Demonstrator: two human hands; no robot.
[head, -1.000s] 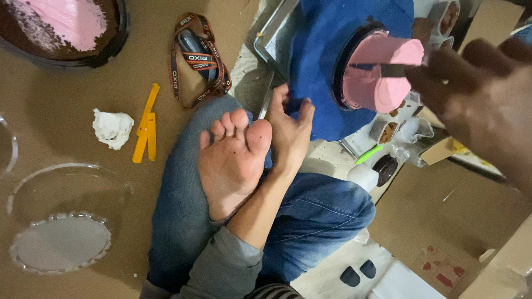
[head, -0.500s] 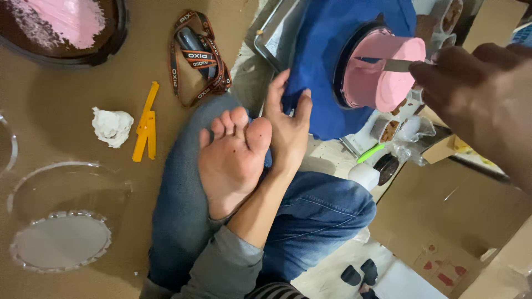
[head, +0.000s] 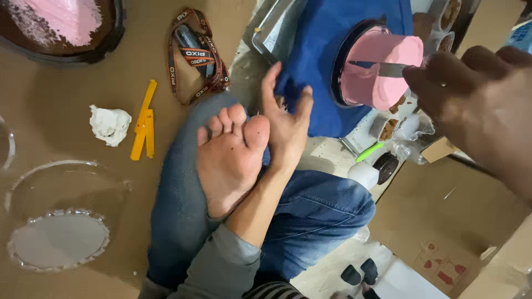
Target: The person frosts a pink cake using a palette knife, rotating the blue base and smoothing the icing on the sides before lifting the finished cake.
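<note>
Two hands are seen at work over a small pink cake (head: 381,69). The right hand (head: 479,105) is closed around the handle of a flat metal blade (head: 382,68), and the blade is laid across the side of the cake, just left of the fingertips. The cake is carried on a round dark stand, whose edge can be made out on the side of the cake away from the right hand. A blue cloth (head: 321,61) is spread beneath the stand.

The left hand (head: 285,119) is held open, fingers spread and raised, with the fingertips touching the lower edge of the blue cloth. Nothing is gripped by it. Right beside it, on the side away from the cake, a bare foot (head: 230,158) is rested sole up on a leg in blue jeans (head: 310,218).

Well away from the left hand, past the foot, a yellow plastic clip (head: 143,123) and a crumpled white tissue (head: 110,124) are seen on the brown floor. Beyond the foot, a brown lanyard (head: 195,52) is coiled on the floor. A clear plastic lid (head: 58,238) lies far out on that same side. Below the cake, between the two hands, a green stick (head: 369,151) and a small dark-lidded jar (head: 385,167) are spotted on a white sheet.
</note>
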